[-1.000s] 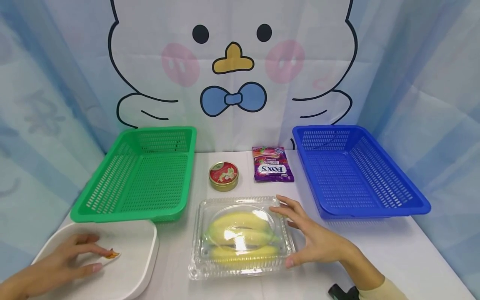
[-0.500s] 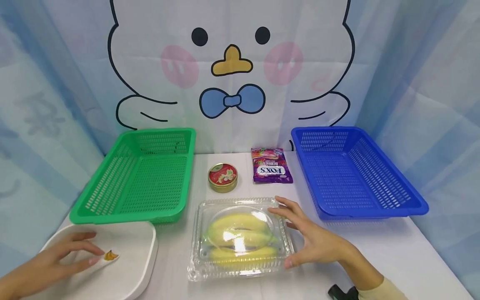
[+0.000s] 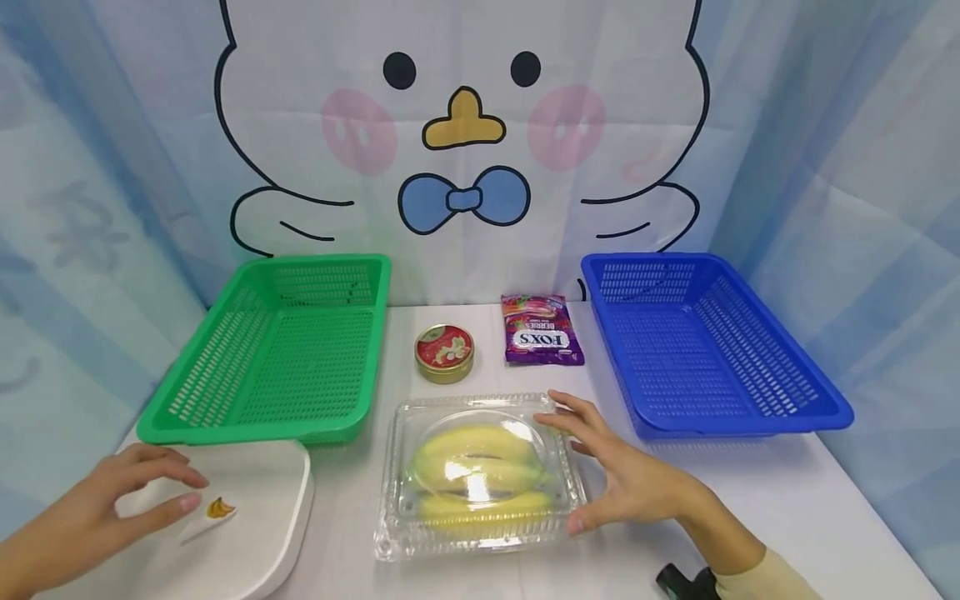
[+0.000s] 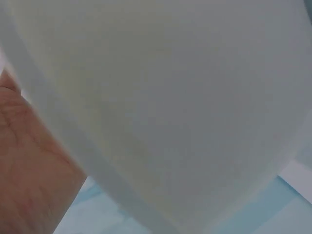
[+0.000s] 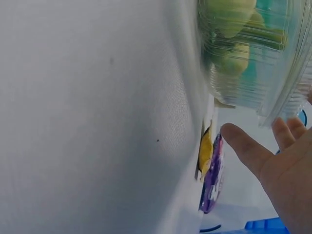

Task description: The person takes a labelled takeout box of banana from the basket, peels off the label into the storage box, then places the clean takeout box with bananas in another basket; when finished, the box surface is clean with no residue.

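My left hand [image 3: 108,512] hovers over the white tray [image 3: 288,546] at the front left, thumb and fingers spread with nothing between them. Just right of its fingertips, a small yellow-orange banana-shaped cut-out [image 3: 220,507] with a white edge lies in the tray. The left wrist view is mostly filled by a pale blurred surface. At the front centre stands a clear plastic clamshell box [image 3: 390,500] with yellow-green bananas [image 3: 480,471] inside. My right hand [image 3: 637,483] is spread along the box's right side, thumb near its front corner and fingers near its back corner.
Behind the white tray stands a green basket [image 3: 255,435]; a blue basket [image 3: 750,423] is at the right. Between them are a red-lidded round tin [image 3: 445,354] and a purple candy bag [image 3: 542,331]. A printed curtain [image 3: 465,267] closes off the back.
My left hand has drawn back to the left, its fingertips coming away from the banana-shaped cut-out, which stays in the tray. My right hand and the box look unchanged.
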The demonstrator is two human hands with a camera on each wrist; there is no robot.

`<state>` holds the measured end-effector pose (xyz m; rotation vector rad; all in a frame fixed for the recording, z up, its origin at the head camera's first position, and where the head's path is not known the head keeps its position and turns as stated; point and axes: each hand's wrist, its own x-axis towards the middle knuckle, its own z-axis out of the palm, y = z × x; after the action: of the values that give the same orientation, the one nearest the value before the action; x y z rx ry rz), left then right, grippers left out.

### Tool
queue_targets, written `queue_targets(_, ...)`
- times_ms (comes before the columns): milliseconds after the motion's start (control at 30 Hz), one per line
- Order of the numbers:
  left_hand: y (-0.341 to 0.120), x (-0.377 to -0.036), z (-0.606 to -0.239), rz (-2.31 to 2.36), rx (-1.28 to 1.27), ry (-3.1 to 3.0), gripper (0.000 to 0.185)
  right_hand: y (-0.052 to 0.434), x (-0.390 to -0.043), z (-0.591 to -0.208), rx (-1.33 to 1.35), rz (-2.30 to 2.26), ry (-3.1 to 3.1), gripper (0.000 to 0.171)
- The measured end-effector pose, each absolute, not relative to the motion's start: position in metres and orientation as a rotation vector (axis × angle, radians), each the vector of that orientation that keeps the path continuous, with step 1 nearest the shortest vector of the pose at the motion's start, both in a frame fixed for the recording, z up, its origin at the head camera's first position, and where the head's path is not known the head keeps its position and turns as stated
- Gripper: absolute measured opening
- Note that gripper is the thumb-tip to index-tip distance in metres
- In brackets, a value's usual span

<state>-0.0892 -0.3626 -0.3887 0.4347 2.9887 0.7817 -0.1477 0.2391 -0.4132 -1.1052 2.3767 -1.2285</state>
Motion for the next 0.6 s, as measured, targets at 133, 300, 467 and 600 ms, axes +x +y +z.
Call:
queue_targets(133, -0.352, -0.087, -0.382, 0.792, 0.458, 2.99, 0.021, 0.239, -0.147, -0.414, -1.097, -1.233, 2.376, 0.108)
queue_targets(300, -0.338, -0.085, -0.376, 0.834, 0.612, 3.019, 0.034, 0.238, -0.147, -0.414, -1.091, -1.24, 2.382, 0.109)
queue_targets(467, -0.315, -0.083, -0.365, 0.881, 0.66, 3.012, 0.04, 0.237, -0.147, -0.414, -1.097, -1.245, 2.378, 0.107)
queue_targets(600, -0.297, -0.086, -0.357, 0.948, 0.733, 2.974, 0.053, 0.238, -0.147, -0.414, -1.107, -1.258, 2.368, 0.106)
